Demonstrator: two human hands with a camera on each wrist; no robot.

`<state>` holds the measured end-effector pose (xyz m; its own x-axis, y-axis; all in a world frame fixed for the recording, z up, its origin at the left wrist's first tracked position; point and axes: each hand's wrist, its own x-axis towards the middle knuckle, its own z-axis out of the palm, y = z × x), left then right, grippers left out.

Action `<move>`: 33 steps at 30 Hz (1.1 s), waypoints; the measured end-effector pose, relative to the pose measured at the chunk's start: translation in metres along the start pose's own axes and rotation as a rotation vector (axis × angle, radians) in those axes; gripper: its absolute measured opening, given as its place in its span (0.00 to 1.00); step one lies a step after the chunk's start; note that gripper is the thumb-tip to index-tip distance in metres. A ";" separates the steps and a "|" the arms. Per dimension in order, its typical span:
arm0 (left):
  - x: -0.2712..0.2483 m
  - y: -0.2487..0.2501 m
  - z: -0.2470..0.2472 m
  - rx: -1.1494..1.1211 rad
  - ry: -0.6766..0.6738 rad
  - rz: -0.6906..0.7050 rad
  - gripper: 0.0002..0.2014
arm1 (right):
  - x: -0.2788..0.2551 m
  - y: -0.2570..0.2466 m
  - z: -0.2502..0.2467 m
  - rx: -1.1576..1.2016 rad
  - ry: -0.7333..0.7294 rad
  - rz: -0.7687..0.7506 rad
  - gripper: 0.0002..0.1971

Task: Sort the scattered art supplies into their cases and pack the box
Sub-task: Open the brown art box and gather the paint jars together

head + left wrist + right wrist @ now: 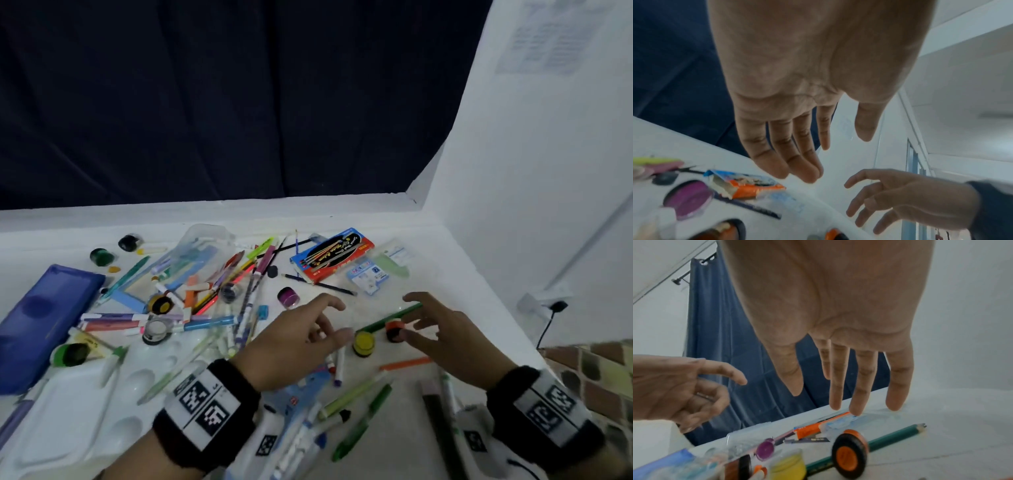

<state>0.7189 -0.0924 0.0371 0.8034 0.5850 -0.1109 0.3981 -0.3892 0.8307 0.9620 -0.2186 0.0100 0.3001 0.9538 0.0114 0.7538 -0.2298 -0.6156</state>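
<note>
My left hand [329,322] and right hand [416,318] hover side by side over the white table, fingers spread and relaxed, holding nothing. Between them stand a yellow paint pot [363,343] and an orange-lidded pot [394,330] tipped on its side against a green pencil [390,320]. In the right wrist view the orange pot [851,452] lies just below my straight fingers [859,394], apart from them. A purple pot [287,296] sits just beyond the left hand. The red and blue brush box [332,255] lies farther back.
Markers, pencils and pens lie scattered across the table's left and near side. A blue case [41,318] is at the far left, a white palette [68,411] near left, a clear plastic case [202,246] at the back. A wall stands on the right.
</note>
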 end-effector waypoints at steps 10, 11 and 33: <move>0.070 -0.010 0.060 0.569 -0.201 -0.138 0.20 | 0.048 0.029 -0.007 -0.298 -0.217 -0.156 0.19; 0.071 -0.011 0.063 0.594 -0.205 -0.139 0.18 | 0.051 0.028 -0.006 -0.331 -0.225 -0.168 0.18; -0.057 0.019 -0.009 -0.301 0.411 -0.003 0.14 | 0.017 -0.054 -0.004 0.510 -0.090 -0.158 0.25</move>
<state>0.6770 -0.1267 0.0638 0.5378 0.8409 0.0604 0.2062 -0.2007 0.9577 0.9287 -0.1905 0.0469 0.1382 0.9871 0.0813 0.3995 0.0196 -0.9165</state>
